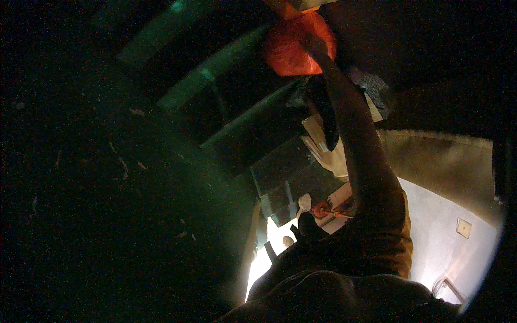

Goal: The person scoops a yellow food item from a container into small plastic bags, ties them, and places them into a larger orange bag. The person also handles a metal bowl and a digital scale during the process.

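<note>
My raised right arm crosses the picture toward the top, a dark yellowish-brown sleeve [405, 250] at its shoulder. At its end my right hand [316, 45] is closed against a red plastic bag [288, 50], seemingly gripping it. The bag bulges and glows where light comes through. Its contents are hidden. At the bag's upper edge is a dim orange-brown shape [282, 9], cut by the frame; I cannot tell whether it is a hand. My left hand cannot be made out anywhere in view. Dimness hides the fingers' exact grip.
Cardboard pieces [325, 151] and a dark hanging item [329, 121] are beside the forearm. A grey textured bundle [375, 91] lies beyond it. A white wall [432, 210] carries a switch plate [463, 228]. A person's head [287, 241] shows against a bright opening. Greenish bars [210, 74] cross the dark left.
</note>
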The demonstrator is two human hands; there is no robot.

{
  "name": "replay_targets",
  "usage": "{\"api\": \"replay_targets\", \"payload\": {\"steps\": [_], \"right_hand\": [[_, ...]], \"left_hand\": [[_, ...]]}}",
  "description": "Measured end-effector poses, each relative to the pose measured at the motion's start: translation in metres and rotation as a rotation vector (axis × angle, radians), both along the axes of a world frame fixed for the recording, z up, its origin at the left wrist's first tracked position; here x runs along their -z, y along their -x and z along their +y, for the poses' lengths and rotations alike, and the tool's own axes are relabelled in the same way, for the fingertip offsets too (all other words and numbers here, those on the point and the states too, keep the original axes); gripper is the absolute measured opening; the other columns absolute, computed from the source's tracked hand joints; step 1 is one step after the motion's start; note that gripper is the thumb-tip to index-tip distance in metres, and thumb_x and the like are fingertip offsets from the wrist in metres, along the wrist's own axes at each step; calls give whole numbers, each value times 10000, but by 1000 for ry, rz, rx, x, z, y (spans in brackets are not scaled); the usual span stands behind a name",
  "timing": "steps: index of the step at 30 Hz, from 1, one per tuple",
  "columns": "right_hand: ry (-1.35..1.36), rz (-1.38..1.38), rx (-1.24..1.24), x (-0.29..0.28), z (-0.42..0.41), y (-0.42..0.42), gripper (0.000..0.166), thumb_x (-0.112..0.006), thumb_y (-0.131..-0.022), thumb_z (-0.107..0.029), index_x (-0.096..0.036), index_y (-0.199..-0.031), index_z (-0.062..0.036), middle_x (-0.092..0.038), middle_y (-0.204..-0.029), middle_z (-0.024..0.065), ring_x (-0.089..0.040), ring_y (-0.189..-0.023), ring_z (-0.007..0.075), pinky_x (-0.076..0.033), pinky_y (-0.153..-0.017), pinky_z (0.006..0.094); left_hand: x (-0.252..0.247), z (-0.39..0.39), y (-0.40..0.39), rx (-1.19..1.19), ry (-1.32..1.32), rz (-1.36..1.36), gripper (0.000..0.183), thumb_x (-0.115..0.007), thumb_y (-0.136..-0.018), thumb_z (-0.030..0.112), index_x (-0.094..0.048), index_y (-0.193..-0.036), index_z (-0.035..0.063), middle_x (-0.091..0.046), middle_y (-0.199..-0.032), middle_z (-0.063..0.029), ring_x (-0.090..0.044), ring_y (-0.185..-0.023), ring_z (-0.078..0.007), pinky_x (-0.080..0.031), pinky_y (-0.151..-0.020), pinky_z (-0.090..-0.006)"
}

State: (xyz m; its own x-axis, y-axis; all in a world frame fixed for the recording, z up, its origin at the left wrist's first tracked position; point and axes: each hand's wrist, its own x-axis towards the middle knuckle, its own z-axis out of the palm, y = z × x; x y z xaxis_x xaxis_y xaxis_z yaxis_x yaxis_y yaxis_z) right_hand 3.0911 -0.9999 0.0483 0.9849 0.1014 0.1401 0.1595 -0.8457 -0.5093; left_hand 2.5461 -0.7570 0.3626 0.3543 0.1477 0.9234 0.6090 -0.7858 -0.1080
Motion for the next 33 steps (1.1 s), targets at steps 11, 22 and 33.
{"api": "replay_targets", "payload": {"steps": [11, 22, 33], "right_hand": [[-184, 53, 46, -9, 5, 0, 180, -574, -836, -190, -592, -931, -38, -562, -851, 75, -506, -733, 199, -419, -629, 337], [-712, 216, 90, -34, 2, 133, 101, -564, -826, -123, -613, -843, -36, -566, -750, 42, -503, -618, 151, -415, -535, 294], [-914, 405, 46, -112, 1, 465, 80, -523, -750, 8, -596, -764, -20, -491, -591, -11, -443, -541, 86, -341, -467, 258]], "left_hand": [[4, 15, -12, -45, 1, 56, 684, -571, -870, 490, -412, -1390, 74, -460, -1360, -130, -430, -1220, -267, -371, -987, -418], [13, 10, -12, 109, 88, 66, 661, -523, -893, 512, -420, -1390, 90, -484, -1343, -111, -458, -1190, -246, -386, -962, -395], [0, -11, 127, 330, 172, -11, 642, -476, -916, 535, -428, -1391, 105, -507, -1325, -91, -486, -1160, -225, -402, -938, -373]]}}
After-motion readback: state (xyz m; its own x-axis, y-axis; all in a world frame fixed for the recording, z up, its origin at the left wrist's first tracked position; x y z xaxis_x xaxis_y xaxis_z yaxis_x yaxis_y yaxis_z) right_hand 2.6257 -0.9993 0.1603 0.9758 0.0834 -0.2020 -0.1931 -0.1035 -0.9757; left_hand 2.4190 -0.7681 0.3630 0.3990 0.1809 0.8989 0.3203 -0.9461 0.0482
